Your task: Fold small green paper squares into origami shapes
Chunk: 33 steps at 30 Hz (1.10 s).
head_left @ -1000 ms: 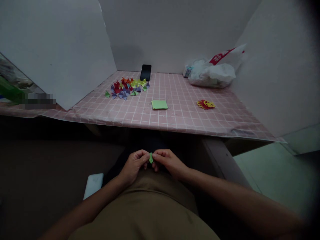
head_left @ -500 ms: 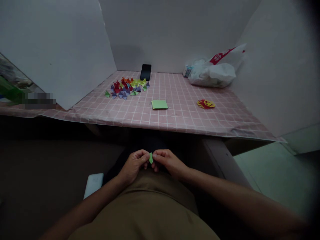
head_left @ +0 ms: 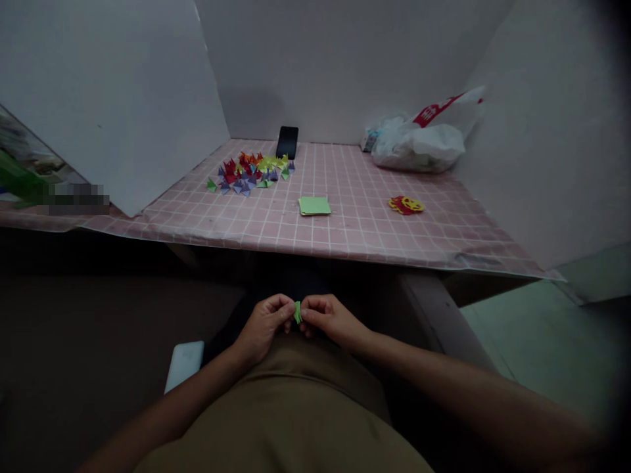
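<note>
Between my two hands, above my lap, is a small folded piece of green paper (head_left: 298, 312). My left hand (head_left: 266, 323) pinches its left side between thumb and fingers. On the other side, my right hand (head_left: 331, 318) is closed on its right edge. The paper stands narrow and upright, with pointed ends at the bottom; my fingertips cover part of it. Beyond my hands, on the table, lies a stack of square paper (head_left: 315, 206) with a green sheet on top. Farther left sits a cluster of small folded paper cranes (head_left: 246, 173) in red, orange, yellow, purple and green.
A pink checked tablecloth (head_left: 355, 230) covers the table. Toward the back are a black phone (head_left: 287, 142) and a white plastic bag (head_left: 419, 146). Red and yellow cut-out pieces (head_left: 407, 205) lie at the right. A white flat device (head_left: 185, 364) rests beside my left forearm.
The green paper looks slightly narrower between my fingers, and my right fingers have shifted a little. Everything on the table stays where it was.
</note>
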Each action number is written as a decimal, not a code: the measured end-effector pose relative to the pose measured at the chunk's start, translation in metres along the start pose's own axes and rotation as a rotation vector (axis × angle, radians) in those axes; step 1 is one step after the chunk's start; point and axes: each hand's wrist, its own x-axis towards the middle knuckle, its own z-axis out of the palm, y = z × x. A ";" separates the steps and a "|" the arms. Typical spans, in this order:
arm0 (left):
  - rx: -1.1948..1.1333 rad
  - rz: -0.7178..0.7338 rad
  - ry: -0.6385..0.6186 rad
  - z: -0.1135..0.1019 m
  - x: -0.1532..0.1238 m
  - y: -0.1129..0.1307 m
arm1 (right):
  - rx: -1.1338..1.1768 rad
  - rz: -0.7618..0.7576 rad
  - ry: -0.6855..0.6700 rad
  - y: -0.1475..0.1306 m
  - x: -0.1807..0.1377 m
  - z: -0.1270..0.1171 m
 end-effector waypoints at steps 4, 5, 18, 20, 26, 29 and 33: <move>0.067 0.035 0.053 0.001 -0.001 0.001 | 0.024 0.028 0.004 0.000 0.001 0.000; 0.087 0.043 0.066 0.001 -0.001 0.001 | 0.043 0.041 0.000 0.000 0.001 0.000; 0.237 0.046 0.084 0.005 -0.005 0.008 | 0.015 0.061 0.042 0.000 0.003 0.000; 0.231 0.048 0.099 0.007 -0.004 0.009 | 0.026 0.066 0.041 0.000 0.003 0.000; 0.122 0.066 0.133 0.010 0.000 0.004 | 0.087 0.050 0.033 0.002 0.003 0.002; 0.096 0.058 0.154 0.011 0.001 0.002 | 0.111 0.036 0.021 0.005 0.004 0.001; 0.089 0.044 0.179 0.012 0.003 0.001 | 0.165 0.020 -0.016 0.009 0.004 0.000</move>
